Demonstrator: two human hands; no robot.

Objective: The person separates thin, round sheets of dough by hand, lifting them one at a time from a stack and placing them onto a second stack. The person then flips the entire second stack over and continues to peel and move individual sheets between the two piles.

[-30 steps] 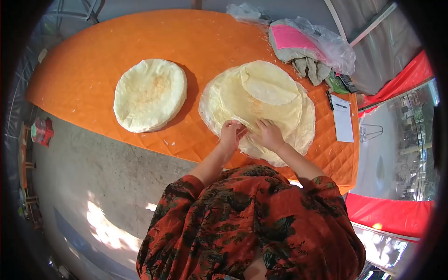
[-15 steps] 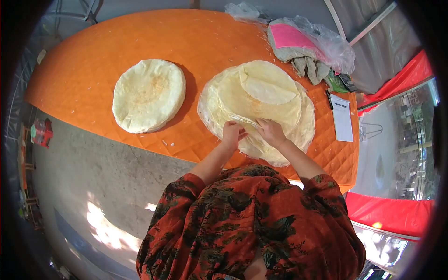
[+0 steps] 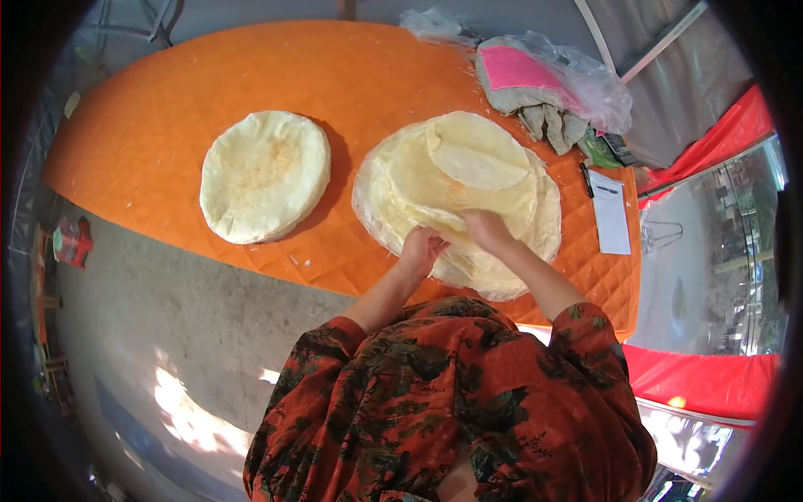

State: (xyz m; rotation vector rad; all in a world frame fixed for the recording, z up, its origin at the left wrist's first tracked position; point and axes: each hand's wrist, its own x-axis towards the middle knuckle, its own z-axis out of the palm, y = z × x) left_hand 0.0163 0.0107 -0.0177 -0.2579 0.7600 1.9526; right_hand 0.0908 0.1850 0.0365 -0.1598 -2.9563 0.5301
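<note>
A broad, uneven pile of thin pale flatbread sheets point(image 3: 502, 205) lies on the orange quilted cloth. On its top one sheet is folded over at the far side. My left hand point(image 3: 424, 248) is at the near left edge of the pile, its fingers bent and closed around a sheet's edge. Just right of it, my right hand point(image 3: 487, 227) pinches the near edge of the upper sheet, with fingertips partly hidden. Left of the pile sits a neater round stack of flatbreads point(image 3: 266, 176), browned lightly in its middle.
Orange cloth point(image 3: 251, 63) covers the table, scattered with small crumbs. A grey and pink cloth bundle point(image 3: 519, 71) with clear plastic lies at the back right. Near the right edge are white paper point(image 3: 611, 219) and a black pen point(image 3: 587, 180).
My right hand has turned so its back faces up more, and has shifted slightly. My left hand has moved slightly down and right, its fingers more curled.
</note>
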